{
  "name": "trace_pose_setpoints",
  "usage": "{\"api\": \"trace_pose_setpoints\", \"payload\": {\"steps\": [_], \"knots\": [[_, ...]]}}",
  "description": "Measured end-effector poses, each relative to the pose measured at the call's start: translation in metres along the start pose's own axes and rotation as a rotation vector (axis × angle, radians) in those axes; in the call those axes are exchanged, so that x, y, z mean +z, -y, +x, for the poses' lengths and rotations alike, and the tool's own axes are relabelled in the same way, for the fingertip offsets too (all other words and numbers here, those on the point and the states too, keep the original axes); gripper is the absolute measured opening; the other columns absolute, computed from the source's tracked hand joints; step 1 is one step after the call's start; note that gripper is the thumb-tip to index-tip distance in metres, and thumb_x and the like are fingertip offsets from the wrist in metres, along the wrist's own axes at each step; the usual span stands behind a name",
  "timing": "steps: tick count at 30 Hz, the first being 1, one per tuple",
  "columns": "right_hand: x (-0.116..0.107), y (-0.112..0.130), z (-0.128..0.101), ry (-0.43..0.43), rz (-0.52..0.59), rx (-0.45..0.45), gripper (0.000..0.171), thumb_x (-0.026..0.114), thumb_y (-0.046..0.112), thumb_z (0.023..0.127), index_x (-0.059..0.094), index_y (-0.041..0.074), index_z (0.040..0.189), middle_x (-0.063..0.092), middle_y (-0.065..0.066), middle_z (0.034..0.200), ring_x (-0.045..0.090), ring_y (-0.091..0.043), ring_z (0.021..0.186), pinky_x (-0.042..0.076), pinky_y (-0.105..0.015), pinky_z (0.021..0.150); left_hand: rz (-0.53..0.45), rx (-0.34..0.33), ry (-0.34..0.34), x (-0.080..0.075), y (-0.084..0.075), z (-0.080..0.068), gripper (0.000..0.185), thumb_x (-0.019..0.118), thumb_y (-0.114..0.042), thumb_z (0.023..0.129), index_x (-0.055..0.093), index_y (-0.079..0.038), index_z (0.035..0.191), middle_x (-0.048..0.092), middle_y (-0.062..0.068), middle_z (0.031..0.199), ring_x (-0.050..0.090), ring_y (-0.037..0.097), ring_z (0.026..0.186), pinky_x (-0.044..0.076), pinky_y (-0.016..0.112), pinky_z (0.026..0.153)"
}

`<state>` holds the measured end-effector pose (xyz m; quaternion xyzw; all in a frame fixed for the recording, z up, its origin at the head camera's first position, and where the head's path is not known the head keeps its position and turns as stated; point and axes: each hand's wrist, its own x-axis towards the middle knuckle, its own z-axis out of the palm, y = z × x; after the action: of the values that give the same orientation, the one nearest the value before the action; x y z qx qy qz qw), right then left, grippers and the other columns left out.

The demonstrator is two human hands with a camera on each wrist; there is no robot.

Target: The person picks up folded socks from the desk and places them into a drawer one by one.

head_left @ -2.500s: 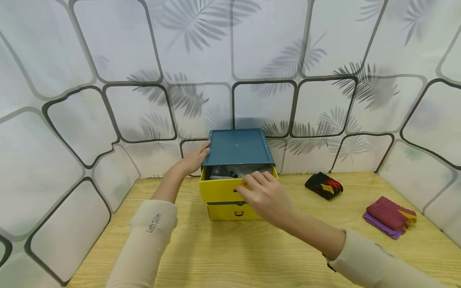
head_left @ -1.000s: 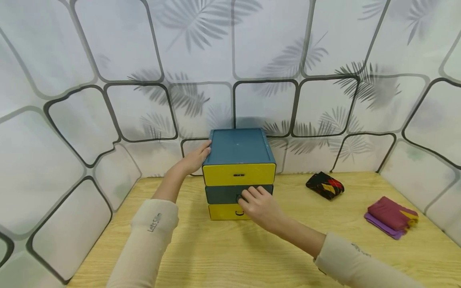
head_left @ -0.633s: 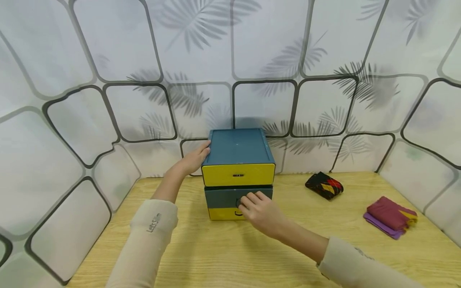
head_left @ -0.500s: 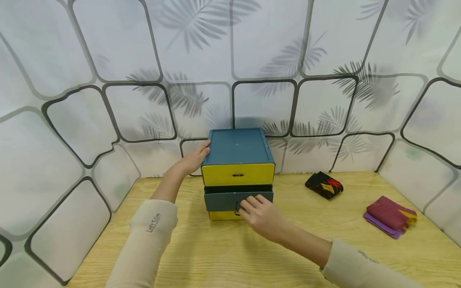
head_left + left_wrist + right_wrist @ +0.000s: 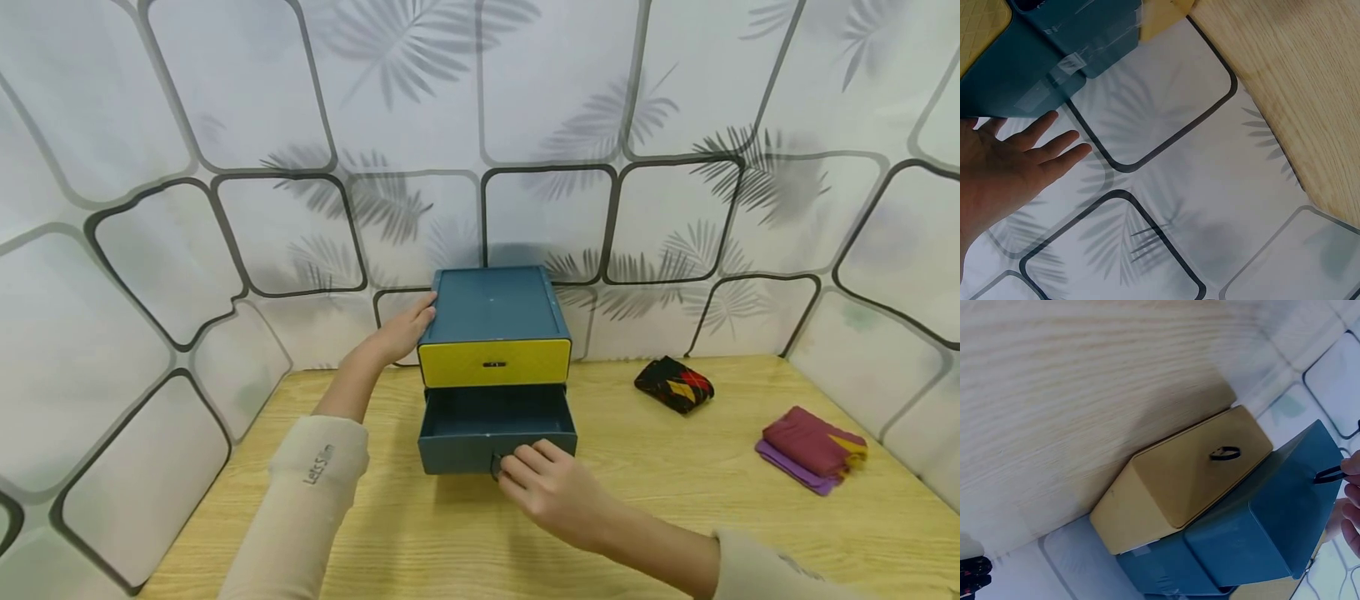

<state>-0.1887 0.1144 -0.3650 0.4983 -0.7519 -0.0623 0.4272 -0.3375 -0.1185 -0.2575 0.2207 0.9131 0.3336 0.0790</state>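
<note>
A small blue drawer unit (image 5: 495,304) stands at the back of the table, its yellow top drawer (image 5: 457,364) pushed in. The blue middle drawer (image 5: 457,455) is pulled far out, and its visible inside is bare. My right hand (image 5: 558,498) pinches the dark loop handle (image 5: 495,465) on that drawer's front; the right wrist view shows fingers (image 5: 1352,515) curled at the handle (image 5: 1329,477). My left hand (image 5: 400,335) rests against the unit's left side, with fingers stretched out in the left wrist view. The yellow bottom drawer (image 5: 1210,462) shows in the right wrist view.
To the right of the unit lies a folded black cloth item (image 5: 673,385) with red and yellow diamonds. Farther right, a maroon and yellow folded cloth (image 5: 810,440) lies on a purple one (image 5: 798,471). A patterned curtain-like backdrop (image 5: 555,217) rises behind the table.
The top drawer, out with grey items inside, went in. My right hand moved down to the middle drawer's handle and drew that drawer toward me. My left hand stayed in place.
</note>
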Motion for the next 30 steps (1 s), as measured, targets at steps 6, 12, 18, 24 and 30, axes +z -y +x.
{"api": "trace_pose_setpoints", "payload": {"steps": [6,12,18,24,30], "knots": [[-0.010,0.010,-0.001,-0.016,0.010,-0.029,0.052,0.023,0.006,0.103,0.071,0.013,0.084,0.060,0.000,0.084,0.054,-0.015,0.074,0.046,-0.025,0.064,0.006,0.008,-0.001,0.000,0.001,0.001,0.050,0.017,-0.029,0.104,0.004,-0.012,0.149,0.007,0.014,0.151,0.009,0.033,0.136,0.012,0.050,0.107],[-0.018,0.020,-0.003,-0.048,0.026,-0.040,0.047,0.028,0.006,0.102,0.070,0.013,0.082,0.059,0.001,0.084,0.055,-0.014,0.074,0.046,-0.024,0.063,0.009,0.003,-0.001,0.000,0.000,0.001,0.050,0.018,-0.029,0.104,0.005,-0.013,0.150,0.008,0.014,0.151,0.009,0.033,0.136,0.013,0.050,0.107],[-0.022,0.028,-0.006,-0.076,0.070,-0.057,0.043,0.033,0.009,0.102,0.071,0.015,0.082,0.060,0.002,0.084,0.054,-0.011,0.072,0.044,-0.021,0.060,0.015,-0.003,0.002,-0.001,0.000,0.002,0.050,0.017,-0.030,0.104,0.004,-0.013,0.150,0.007,0.013,0.152,0.008,0.032,0.136,0.012,0.050,0.108],[-0.023,0.033,-0.008,-0.107,0.063,-0.105,0.042,0.034,0.009,0.101,0.071,0.016,0.080,0.061,0.003,0.084,0.052,-0.010,0.071,0.043,-0.020,0.059,0.016,-0.002,0.009,-0.001,0.000,0.002,0.050,0.016,-0.030,0.104,0.004,-0.013,0.150,0.006,0.013,0.152,0.007,0.033,0.136,0.011,0.050,0.107],[-0.023,0.034,-0.008,-0.116,0.066,-0.106,0.041,0.035,0.009,0.101,0.070,0.015,0.081,0.061,0.002,0.083,0.052,-0.010,0.070,0.043,-0.020,0.059,0.007,-0.010,0.012,-0.001,0.000,0.000,0.051,0.016,-0.030,0.103,0.003,-0.013,0.150,0.005,0.013,0.152,0.007,0.033,0.136,0.011,0.051,0.107]]}}
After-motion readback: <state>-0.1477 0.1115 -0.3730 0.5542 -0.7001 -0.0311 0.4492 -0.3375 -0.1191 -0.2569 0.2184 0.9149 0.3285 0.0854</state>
